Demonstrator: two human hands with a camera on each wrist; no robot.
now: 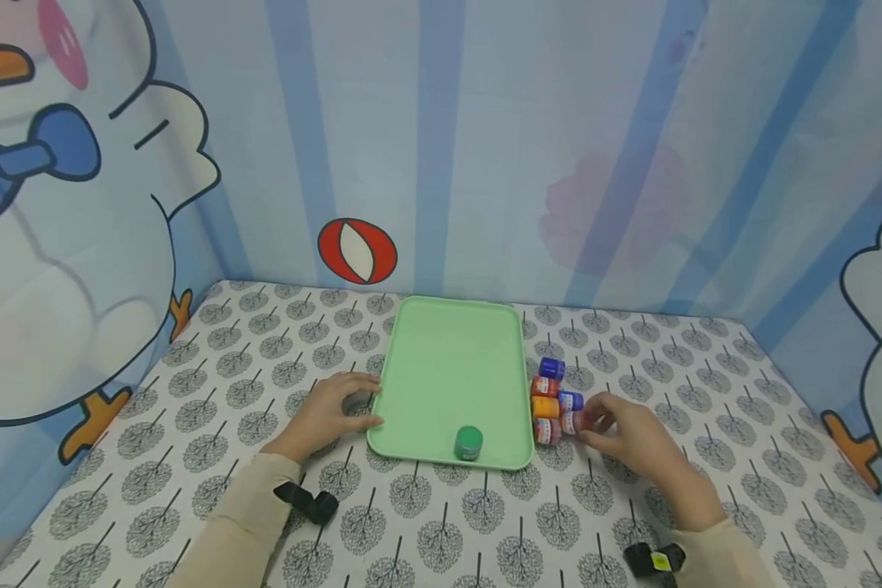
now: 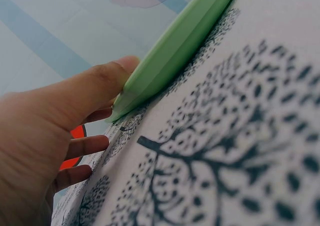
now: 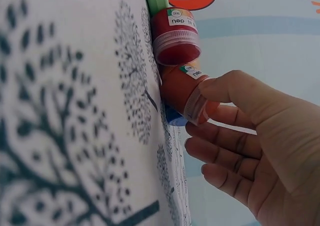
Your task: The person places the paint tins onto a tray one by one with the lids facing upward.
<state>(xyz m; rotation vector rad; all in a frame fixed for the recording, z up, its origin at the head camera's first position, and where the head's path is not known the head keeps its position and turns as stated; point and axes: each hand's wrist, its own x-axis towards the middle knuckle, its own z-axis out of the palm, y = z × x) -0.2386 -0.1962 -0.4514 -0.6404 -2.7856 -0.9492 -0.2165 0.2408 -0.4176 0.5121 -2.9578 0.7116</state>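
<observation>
My right hand (image 1: 628, 433) pinches a small red paint jar (image 1: 572, 422) by its clear lid end, thumb on one side and fingers on the other. In the right wrist view this jar (image 3: 182, 88) looks orange-red and lies on its side beside another red paint jar (image 3: 175, 23). The left hand (image 1: 332, 414) rests at the left edge of a light green tray (image 1: 452, 367), its thumb touching the rim and its other fingers relaxed. A green-topped paint jar (image 1: 468, 443) stands inside the tray near the front.
Along the tray's right side lie more paint jars: an orange one (image 1: 545, 407), red ones (image 1: 547, 430) and blue ones (image 1: 552, 368), closely grouped. A tree-patterned cloth (image 1: 441, 543) covers the table. Behind it hangs a striped curtain (image 1: 485, 163) with cartoon prints.
</observation>
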